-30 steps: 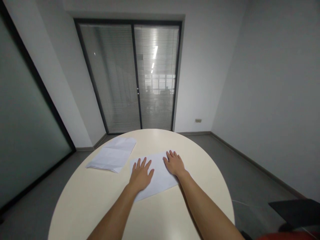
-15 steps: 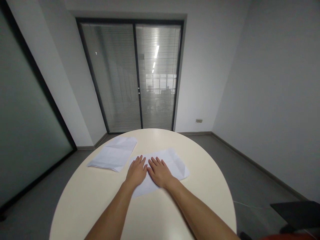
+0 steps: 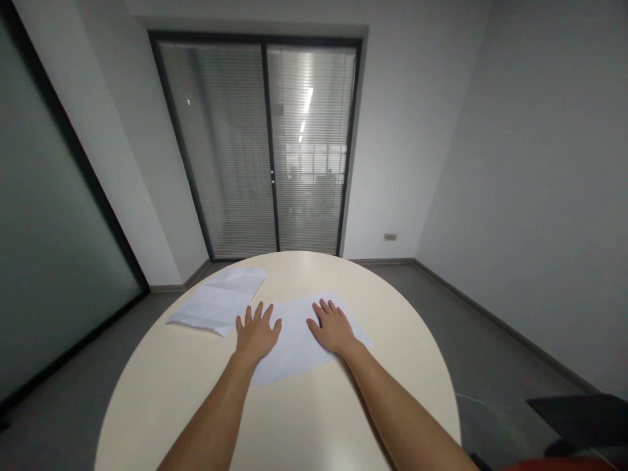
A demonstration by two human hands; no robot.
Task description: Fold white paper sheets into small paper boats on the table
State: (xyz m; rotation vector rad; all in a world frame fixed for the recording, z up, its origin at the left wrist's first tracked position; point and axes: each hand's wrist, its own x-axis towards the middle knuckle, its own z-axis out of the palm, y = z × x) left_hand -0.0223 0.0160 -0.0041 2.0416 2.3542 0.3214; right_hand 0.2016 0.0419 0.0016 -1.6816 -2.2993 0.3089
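Observation:
A white sheet of paper (image 3: 294,347) lies flat on the round cream table (image 3: 289,425), with faint creases on it. My left hand (image 3: 258,333) rests palm down over the sheet's left edge, fingers spread. On the sheet's right side lies my right hand (image 3: 331,327), also palm down with its fingers apart. Beyond my left hand, at the table's far left, is a stack of creased white papers (image 3: 216,301). Neither hand grips anything. Parts of the sheet are hidden beneath both hands.
A dark flat object (image 3: 579,415), perhaps part of a chair, is at the lower right beside the table. Past the far table edge stands a glass partition with blinds (image 3: 309,196). A thin cable (image 3: 478,400) runs across the floor at right.
Both hands have slid apart from the middle of the sheet, the left one leftward and the right one rightward. Their fingers are more spread. The stack has barely shifted in view.

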